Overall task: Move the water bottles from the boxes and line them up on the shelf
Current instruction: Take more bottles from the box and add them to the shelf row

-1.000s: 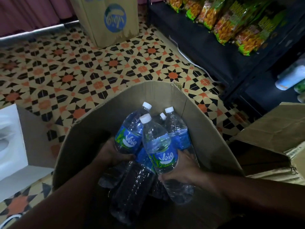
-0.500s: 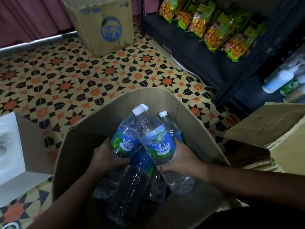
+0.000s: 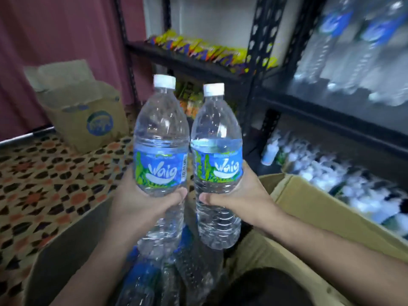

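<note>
Two clear water bottles with white caps and blue labels are upright in the air, side by side. My left hand [image 3: 141, 199] grips the left bottle [image 3: 161, 138] just below its label. My right hand [image 3: 240, 195] grips the right bottle [image 3: 217, 142] the same way. Both hang above an open cardboard box [image 3: 64, 244] with more bottles [image 3: 159, 281] lying inside. A black metal shelf [image 3: 344, 111] at the right holds a blurred row of standing water bottles [image 3: 353, 51].
A second cardboard box [image 3: 313, 204] stands open at the right, under the shelf. Another box with a blue logo [image 3: 88, 115] sits on the patterned tiled floor [image 3: 44, 177] at the back left. Snack packets [image 3: 212, 51] fill a shelf behind the bottles. Small white bottles [image 3: 309, 171] crowd the lowest shelf.
Both hands have lifted their bottles up out of the box and hold them upright. My view has swung up from the floor towards the shelves.
</note>
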Action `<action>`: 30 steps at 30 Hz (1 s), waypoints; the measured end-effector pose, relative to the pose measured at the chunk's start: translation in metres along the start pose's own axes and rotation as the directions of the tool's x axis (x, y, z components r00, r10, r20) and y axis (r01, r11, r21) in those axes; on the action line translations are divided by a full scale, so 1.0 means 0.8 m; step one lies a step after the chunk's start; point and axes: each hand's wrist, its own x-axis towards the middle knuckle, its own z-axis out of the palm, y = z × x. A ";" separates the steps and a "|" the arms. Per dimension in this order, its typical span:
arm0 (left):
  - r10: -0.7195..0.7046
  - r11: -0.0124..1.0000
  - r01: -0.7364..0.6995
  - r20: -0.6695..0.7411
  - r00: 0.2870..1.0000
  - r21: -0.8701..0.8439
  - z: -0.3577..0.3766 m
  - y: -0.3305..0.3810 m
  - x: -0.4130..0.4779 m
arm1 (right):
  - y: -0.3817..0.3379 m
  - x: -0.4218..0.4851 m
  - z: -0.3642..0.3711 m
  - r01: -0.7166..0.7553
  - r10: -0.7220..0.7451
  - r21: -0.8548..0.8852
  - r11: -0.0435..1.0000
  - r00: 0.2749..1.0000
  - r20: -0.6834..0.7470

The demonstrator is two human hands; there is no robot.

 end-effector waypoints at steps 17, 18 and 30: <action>0.349 0.918 -0.277 0.247 0.904 -0.283 0.368 0.299 -0.070 | -0.074 -0.096 -0.411 0.079 -0.134 -0.111 0.991 0.694 -0.708; 0.354 0.917 -0.278 0.265 0.897 -0.285 0.383 0.311 -0.075 | -0.072 -0.096 -0.428 0.065 -0.129 -0.115 0.991 0.677 -0.724; 0.388 0.899 -0.268 0.345 0.855 -0.345 0.513 0.370 -0.080 | -0.077 -0.086 -0.558 -0.009 -0.091 -0.122 0.992 0.609 -0.788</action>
